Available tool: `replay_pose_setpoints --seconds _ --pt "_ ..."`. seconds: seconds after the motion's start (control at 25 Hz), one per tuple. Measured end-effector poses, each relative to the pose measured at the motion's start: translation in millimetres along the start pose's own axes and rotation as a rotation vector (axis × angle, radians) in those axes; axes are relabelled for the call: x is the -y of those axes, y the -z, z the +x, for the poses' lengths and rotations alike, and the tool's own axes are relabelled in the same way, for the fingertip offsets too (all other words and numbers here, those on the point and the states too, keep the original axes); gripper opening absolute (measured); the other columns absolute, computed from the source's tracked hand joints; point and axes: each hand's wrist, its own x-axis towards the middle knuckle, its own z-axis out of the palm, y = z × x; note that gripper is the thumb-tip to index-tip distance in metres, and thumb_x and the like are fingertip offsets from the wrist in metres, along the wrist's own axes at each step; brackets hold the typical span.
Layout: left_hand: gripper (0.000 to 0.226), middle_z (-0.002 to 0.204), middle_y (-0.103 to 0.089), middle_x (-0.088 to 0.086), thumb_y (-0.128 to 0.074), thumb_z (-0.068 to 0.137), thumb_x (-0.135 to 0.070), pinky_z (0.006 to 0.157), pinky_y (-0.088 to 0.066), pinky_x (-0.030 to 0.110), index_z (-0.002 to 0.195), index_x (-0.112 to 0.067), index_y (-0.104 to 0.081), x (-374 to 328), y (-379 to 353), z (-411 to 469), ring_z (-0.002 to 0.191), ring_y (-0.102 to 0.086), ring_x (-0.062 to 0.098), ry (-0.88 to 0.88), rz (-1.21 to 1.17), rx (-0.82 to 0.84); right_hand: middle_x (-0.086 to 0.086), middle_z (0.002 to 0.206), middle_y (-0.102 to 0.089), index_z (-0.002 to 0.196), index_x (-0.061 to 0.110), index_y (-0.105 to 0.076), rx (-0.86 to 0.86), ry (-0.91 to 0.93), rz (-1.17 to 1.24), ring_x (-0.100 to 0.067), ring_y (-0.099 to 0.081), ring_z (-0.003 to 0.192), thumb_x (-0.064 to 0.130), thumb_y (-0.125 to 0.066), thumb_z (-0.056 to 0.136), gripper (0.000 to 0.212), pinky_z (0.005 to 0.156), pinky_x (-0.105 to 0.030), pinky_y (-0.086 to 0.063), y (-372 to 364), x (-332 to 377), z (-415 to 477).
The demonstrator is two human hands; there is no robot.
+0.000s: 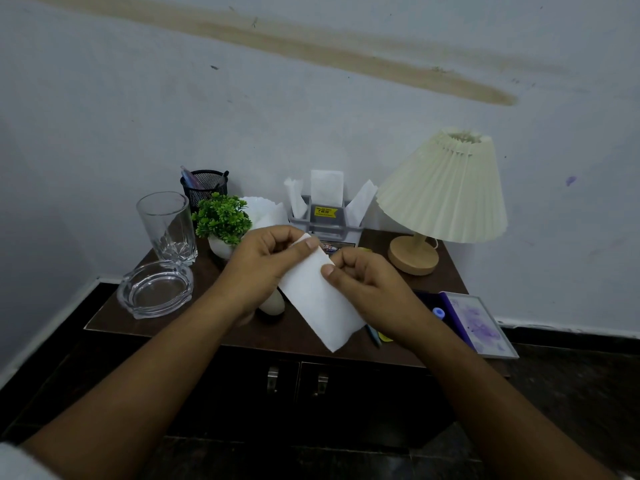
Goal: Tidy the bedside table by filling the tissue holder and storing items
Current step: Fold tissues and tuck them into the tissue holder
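A folded white tissue (320,299) hangs over the middle of the dark bedside table (194,327). My left hand (266,268) pinches its top left corner, and my right hand (363,282) pinches its right edge. Behind my hands, against the wall, stands the grey tissue holder (327,220) with a yellow label; folded white tissues (326,187) stick up from its slots. A stack of white tissues (265,211) lies just left of the holder, partly hidden by my left hand.
At the left stand a tall glass (166,226), a glass ashtray (156,289), a black mesh pen cup (204,185) and a small green plant (221,218). A cream pleated lamp (443,195) stands right. A framed picture (481,323), pens and a small beige object (273,303) lie nearby.
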Motion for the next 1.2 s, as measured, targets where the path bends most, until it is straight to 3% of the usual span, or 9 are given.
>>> replay_pose_setpoints --seconds 0.28,0.4,0.52,0.64,0.72,0.88,0.96,1.08,1.2 --pt "0.019 0.087 -0.073 0.006 -0.069 0.094 -0.023 0.060 -0.046 0.019 0.086 -0.007 -0.074 -2 23 8 0.072 -0.061 0.007 0.051 -0.080 -0.223 -0.014 0.097 -0.074 0.099 0.001 -0.066 0.007 -0.022 0.026 -0.028 -0.072 0.089 0.021 -0.055 0.104 0.023 0.078 -0.046 -0.059 5 -7 2" --pt "0.017 0.095 -0.074 0.011 -0.069 0.093 -0.024 0.064 -0.046 0.025 0.085 -0.010 -0.074 -1 29 9 0.078 -0.061 0.011 0.054 -0.080 -0.262 -0.017 0.093 -0.075 0.102 -0.004 -0.063 0.022 -0.051 0.095 -0.030 -0.075 0.079 0.017 -0.053 0.104 0.023 0.078 -0.049 -0.060 10 -8 2" --pt "0.017 0.094 -0.073 0.009 -0.069 0.094 -0.025 0.056 -0.046 0.020 0.084 -0.012 -0.074 -2 30 8 0.075 -0.061 0.010 0.062 -0.060 -0.264 -0.014 0.094 -0.076 0.103 0.001 -0.065 0.044 -0.095 0.116 -0.030 -0.075 0.080 0.018 -0.053 0.104 0.020 0.081 -0.053 -0.059 13 -12 4" --pt "0.017 0.085 -0.074 0.001 -0.068 0.095 -0.022 0.054 -0.048 0.016 0.082 -0.013 -0.073 -4 25 6 0.068 -0.062 0.004 0.060 -0.055 -0.253 0.004 0.100 -0.068 0.104 0.018 -0.064 -0.156 0.063 -0.186 -0.013 -0.065 0.090 0.029 -0.063 0.099 0.012 0.079 -0.039 -0.057 10 -14 1" --pt "0.015 0.078 -0.072 -0.002 -0.068 0.095 -0.020 0.057 -0.049 0.019 0.082 -0.013 -0.070 -2 20 5 0.067 -0.062 0.005 0.069 -0.055 -0.263 0.010 0.103 -0.060 0.105 0.023 -0.060 -0.305 0.280 -0.395 -0.008 -0.056 0.095 0.043 -0.069 0.092 0.025 0.077 -0.028 -0.048 2 -12 -2" --pt "0.004 0.086 -0.067 0.006 -0.068 0.093 -0.013 0.059 -0.052 0.028 0.093 -0.009 -0.065 1 2 3 0.079 -0.062 0.019 0.243 -0.157 -0.315 0.012 0.122 -0.058 0.129 0.027 -0.053 -0.105 0.249 -0.461 -0.007 -0.054 0.108 0.070 -0.066 0.080 0.066 0.083 -0.030 -0.049 -23 -5 -7" --pt "0.007 0.090 -0.067 0.012 -0.064 0.096 -0.011 0.057 -0.061 0.031 0.101 -0.007 -0.062 -4 -6 0 0.077 -0.069 0.023 0.369 -0.356 -0.242 0.014 0.123 -0.062 0.134 0.031 -0.052 -0.057 0.201 -0.323 -0.006 -0.058 0.111 0.056 -0.071 0.084 0.059 0.089 -0.034 -0.052 -30 -10 -5" --pt "0.014 0.095 -0.071 0.015 -0.060 0.100 -0.021 0.070 -0.065 0.036 0.109 -0.010 -0.060 -12 -6 -1 0.085 -0.076 0.028 0.361 -0.505 -0.141 0.004 0.111 -0.072 0.124 0.024 -0.064 -0.153 -0.016 0.061 -0.014 -0.068 0.103 0.028 -0.068 0.094 0.031 0.093 -0.046 -0.056 -24 -16 2" --pt "0.015 0.105 -0.073 0.013 -0.061 0.099 -0.017 0.077 -0.063 0.036 0.113 -0.012 -0.065 -11 -2 -2 0.099 -0.075 0.026 0.171 -0.261 -0.182 -0.010 0.104 -0.076 0.117 0.015 -0.067 -0.202 -0.245 0.441 -0.024 -0.075 0.089 0.023 -0.063 0.099 0.020 0.087 -0.051 -0.061 -12 -14 6"
